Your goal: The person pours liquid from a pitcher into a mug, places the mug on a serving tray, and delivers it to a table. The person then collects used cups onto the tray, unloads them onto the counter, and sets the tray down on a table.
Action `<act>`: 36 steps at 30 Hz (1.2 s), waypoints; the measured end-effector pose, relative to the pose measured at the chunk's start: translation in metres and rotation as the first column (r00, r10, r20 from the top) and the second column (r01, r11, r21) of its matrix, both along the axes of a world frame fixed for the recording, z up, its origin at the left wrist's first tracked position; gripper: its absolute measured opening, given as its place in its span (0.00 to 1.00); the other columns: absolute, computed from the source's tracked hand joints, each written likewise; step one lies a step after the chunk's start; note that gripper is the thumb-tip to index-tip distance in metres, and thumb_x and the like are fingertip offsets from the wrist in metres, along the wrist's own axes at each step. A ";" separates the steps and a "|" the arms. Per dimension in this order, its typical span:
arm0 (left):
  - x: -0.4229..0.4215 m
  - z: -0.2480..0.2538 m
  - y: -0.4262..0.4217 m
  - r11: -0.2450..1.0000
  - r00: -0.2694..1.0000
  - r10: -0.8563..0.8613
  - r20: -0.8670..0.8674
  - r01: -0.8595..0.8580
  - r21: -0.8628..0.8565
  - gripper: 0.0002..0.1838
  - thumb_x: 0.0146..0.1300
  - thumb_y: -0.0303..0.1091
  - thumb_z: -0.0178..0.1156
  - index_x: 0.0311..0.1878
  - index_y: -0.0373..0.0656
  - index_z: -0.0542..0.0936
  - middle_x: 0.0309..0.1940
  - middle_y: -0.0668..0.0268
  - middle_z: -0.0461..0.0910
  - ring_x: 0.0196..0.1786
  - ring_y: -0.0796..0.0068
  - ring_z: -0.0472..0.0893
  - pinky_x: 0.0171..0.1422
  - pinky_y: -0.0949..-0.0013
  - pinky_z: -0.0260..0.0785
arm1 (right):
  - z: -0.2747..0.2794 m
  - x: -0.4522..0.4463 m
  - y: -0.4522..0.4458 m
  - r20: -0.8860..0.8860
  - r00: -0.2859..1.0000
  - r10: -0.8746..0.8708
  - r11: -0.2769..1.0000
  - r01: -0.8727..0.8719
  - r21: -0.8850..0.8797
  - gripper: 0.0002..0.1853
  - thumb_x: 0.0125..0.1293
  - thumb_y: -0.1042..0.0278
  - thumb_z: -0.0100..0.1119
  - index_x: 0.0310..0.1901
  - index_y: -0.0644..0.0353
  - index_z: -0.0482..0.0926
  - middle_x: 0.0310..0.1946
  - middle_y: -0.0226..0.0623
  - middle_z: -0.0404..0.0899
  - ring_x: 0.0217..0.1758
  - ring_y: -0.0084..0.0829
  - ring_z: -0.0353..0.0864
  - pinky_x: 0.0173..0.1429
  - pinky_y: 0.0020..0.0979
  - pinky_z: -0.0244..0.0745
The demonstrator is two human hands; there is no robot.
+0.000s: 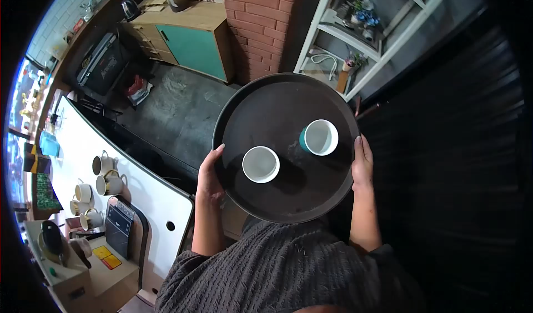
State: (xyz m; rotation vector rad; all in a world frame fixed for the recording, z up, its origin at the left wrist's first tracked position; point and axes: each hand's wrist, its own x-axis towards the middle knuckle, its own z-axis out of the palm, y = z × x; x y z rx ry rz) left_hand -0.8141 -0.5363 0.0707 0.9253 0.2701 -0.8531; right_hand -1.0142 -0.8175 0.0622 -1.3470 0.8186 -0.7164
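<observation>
A round dark brown serving tray [266, 104] is held level in front of my body. My left hand [210, 175] grips its left rim, thumb on top and the other fingers hidden beneath. At the right rim, my right hand [362, 163] holds the tray from the side. Two cups stand upright on it: a white-rimmed cup [261, 164] left of the middle, and a teal cup with a white inside [321, 137] to the right. What the cups contain, if anything, I cannot make out. Neither hand touches a cup.
On my left runs a white counter [161, 196] with several mugs [109, 184] and a dark machine [123, 224]. Ahead stand a wooden cabinet [191, 49] with a green door, a brick pillar [258, 24] and a white shelf unit [355, 46]. A dark curtain-like surface [444, 163] fills the right.
</observation>
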 end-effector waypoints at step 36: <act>0.367 0.008 -0.073 0.800 0.769 0.567 0.296 -0.600 0.027 0.28 0.64 0.28 0.52 0.68 0.44 0.62 0.53 0.61 0.76 0.55 0.69 0.79 0.57 0.64 0.76 | -0.040 0.589 -0.119 -0.002 0.895 0.446 0.895 -0.446 0.022 0.20 0.78 0.56 0.44 0.52 0.67 0.75 0.46 0.31 0.75 0.51 0.21 0.69 0.59 0.25 0.63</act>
